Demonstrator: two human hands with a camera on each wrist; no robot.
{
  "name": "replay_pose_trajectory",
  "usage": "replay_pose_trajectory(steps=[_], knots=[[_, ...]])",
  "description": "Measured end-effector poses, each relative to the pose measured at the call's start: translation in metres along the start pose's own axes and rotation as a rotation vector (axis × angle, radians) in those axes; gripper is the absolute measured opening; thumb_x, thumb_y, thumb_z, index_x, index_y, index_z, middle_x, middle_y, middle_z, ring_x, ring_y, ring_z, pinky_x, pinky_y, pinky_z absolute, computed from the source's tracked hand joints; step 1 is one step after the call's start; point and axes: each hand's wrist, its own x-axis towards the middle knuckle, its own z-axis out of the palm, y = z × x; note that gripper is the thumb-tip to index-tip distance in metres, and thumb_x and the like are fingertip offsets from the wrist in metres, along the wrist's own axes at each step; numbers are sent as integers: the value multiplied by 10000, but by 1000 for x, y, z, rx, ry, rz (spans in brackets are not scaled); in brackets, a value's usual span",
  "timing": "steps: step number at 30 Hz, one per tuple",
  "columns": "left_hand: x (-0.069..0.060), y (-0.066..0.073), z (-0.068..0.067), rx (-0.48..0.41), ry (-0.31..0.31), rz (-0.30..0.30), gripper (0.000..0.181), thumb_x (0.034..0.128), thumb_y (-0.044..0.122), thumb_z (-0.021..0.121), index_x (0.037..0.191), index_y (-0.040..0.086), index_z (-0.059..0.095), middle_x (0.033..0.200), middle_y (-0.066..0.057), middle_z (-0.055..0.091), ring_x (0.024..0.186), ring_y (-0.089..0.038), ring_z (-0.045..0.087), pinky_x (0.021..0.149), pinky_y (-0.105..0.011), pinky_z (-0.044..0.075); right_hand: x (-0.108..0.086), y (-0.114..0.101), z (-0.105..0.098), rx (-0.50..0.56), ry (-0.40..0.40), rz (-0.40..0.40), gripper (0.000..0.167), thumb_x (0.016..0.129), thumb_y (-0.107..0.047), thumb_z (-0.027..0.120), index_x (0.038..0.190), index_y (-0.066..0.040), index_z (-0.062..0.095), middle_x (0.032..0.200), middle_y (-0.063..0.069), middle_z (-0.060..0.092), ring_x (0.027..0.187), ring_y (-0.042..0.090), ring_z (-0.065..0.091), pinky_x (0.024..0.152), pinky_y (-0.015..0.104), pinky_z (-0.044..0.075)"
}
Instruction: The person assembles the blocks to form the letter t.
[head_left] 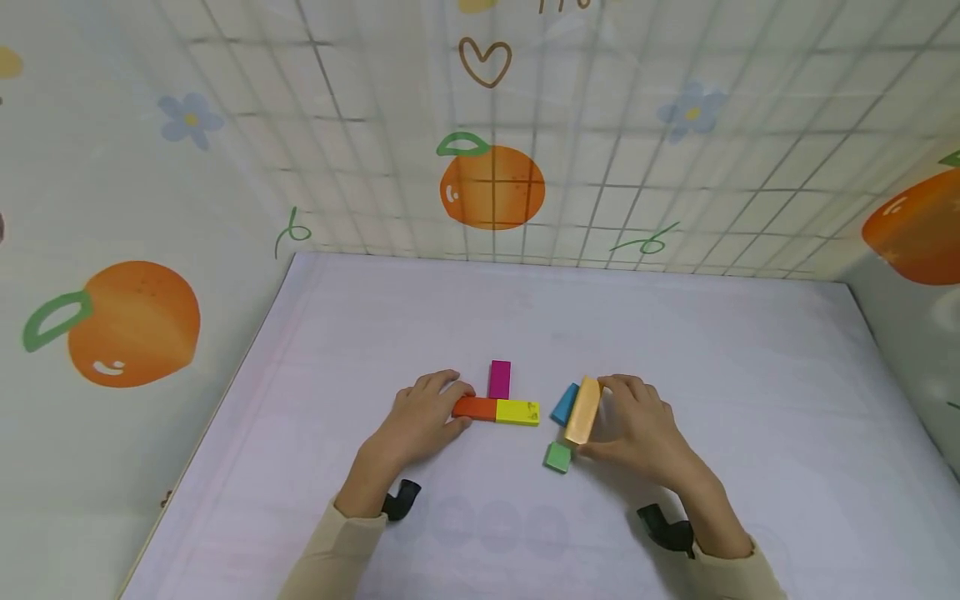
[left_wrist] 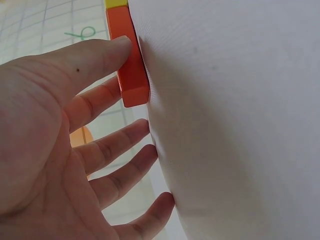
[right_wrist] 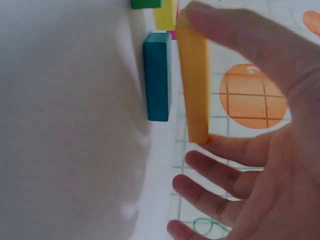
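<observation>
My left hand (head_left: 424,418) pinches a red block (head_left: 475,408) between thumb and index finger, and its other fingertips rest on the table. End to end with the red block lies a yellow block (head_left: 517,412); a magenta block (head_left: 499,379) stands off behind their joint, forming a T shape. My right hand (head_left: 641,429) grips a long orange block (head_left: 583,412) by its two ends. In the right wrist view this orange block (right_wrist: 195,80) is held above the table, over a blue block (right_wrist: 157,77). A small green block (head_left: 557,457) lies just in front of it.
The blocks lie on a white tabletop (head_left: 712,350). Behind it rises a grid-patterned backdrop (head_left: 375,150) printed with oranges and flowers. Dark straps (head_left: 667,532) sit at both wrists, beside beige sleeves (head_left: 330,554).
</observation>
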Motion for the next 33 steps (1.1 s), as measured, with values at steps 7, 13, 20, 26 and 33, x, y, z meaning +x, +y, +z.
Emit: replay_pose_trajectory(steps=[7, 13, 20, 26, 33], knots=[[0, -3, 4, 11, 11, 4, 406, 947, 328, 698, 1329, 232, 600, 1481, -76, 457, 1356, -307, 397, 1011, -577, 385, 1, -6, 10, 3, 10, -82, 941, 651, -426, 934, 1392, -55, 488, 1381, 173, 481, 1251, 395, 441, 952, 635, 348], [1, -4, 6, 10, 20, 6, 402, 942, 327, 702, 1321, 233, 605, 1474, -77, 463, 1353, -312, 402, 1002, -581, 392, 1, -15, 22, -16, 10, -126, 985, 640, -500, 923, 1409, -70, 485, 1385, 138, 484, 1250, 343, 448, 957, 615, 369], [1, -3, 6, 7, 8, -5, 399, 945, 329, 700, 1321, 236, 604, 1478, -76, 461, 1351, -314, 404, 1012, -578, 384, 0, -30, 37, -34, 17, -192, 980, 643, -553, 900, 1406, -91, 496, 1363, 76, 501, 1276, 308, 424, 980, 598, 382], [2, -3, 7, 0, 9, -11, 398, 942, 327, 703, 1317, 238, 604, 1479, -79, 460, 1356, -315, 397, 1014, -582, 383, 0, -41, 48, -53, 1, -223, 986, 652, -570, 887, 1418, -87, 497, 1372, 69, 485, 1267, 277, 422, 1000, 578, 390], [2, -3, 7, 2, 20, 2, 392, 944, 332, 699, 1312, 234, 604, 1474, -81, 467, 1349, -318, 407, 1010, -588, 388, 2, -50, 54, -49, -9, -254, 998, 641, -576, 892, 1418, -84, 506, 1386, 74, 481, 1248, 273, 435, 1016, 588, 372]])
